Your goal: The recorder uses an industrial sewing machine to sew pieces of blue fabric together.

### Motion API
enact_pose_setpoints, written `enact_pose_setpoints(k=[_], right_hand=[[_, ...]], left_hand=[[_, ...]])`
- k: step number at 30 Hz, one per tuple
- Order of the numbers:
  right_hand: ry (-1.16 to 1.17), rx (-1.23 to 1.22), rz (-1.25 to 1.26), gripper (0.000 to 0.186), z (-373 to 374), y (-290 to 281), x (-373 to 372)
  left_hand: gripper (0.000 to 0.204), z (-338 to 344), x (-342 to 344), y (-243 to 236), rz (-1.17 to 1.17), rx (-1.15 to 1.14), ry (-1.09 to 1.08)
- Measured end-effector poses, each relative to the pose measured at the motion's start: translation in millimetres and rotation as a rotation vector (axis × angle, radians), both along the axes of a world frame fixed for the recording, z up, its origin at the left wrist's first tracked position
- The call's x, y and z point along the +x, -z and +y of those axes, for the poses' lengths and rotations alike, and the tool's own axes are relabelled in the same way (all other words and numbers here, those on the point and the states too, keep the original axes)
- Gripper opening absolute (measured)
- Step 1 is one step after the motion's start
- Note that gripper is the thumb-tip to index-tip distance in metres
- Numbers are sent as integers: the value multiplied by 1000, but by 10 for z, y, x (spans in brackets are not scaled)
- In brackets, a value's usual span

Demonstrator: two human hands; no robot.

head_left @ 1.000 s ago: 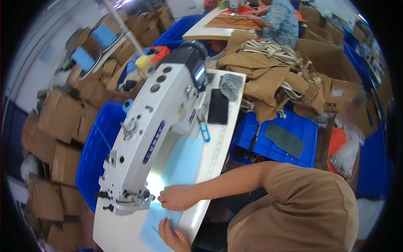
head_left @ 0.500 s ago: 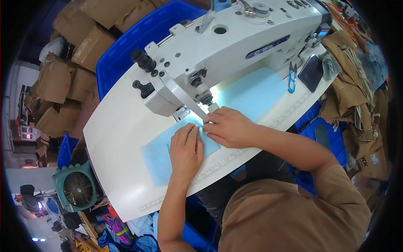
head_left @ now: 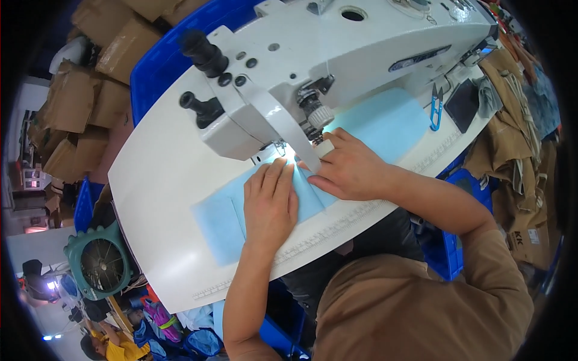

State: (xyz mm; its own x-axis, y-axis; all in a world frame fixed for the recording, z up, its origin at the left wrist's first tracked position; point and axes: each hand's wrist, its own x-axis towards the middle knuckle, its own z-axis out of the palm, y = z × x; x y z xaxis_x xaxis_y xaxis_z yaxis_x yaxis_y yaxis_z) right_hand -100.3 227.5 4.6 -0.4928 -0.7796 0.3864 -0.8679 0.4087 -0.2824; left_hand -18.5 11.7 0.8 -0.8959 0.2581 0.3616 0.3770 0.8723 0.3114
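A light blue piece of cloth [head_left: 220, 231] lies under the head of a white sewing machine [head_left: 265, 90], partly folded over in front of the needle area. My left hand [head_left: 271, 207] rests flat on it, fingers stretched toward the lit presser foot [head_left: 280, 147]. Beside the curved white guard [head_left: 283, 120], my right hand [head_left: 355, 168] is closed on the cloth with bent fingers. That guard and a small pale block [head_left: 324, 148] hide some of its fingertips. More of the light blue cloth [head_left: 385, 120] spreads under the machine's arm.
Blue thread snips [head_left: 436, 108] and a dark phone [head_left: 462, 107] lie at the table's right end. A printed ruler strip [head_left: 337, 228] runs along the near edge. Cardboard boxes [head_left: 75, 105] and a blue bin [head_left: 153, 72] stand beyond; a green fan [head_left: 99, 262] is at left.
The view has shifted closer, so the machine looks larger. My left fingertips are nearer the presser foot, and my right hand keeps its place beside the guard.
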Motion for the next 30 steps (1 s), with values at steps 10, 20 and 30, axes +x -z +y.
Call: enact_pose_setpoints(k=[10,20,30], right_hand=[[-27,33,75,29,9,-33,-17],[-76,56,138,33,39,18,-31],[-50,83,126,35,61,-17,-79]], left_hand=[[42,-10,-8,-21,-12,-35,-6],[45,7,9,-6,-27,-70,-5],[41,-56,-80,-53,-34,-97,41]])
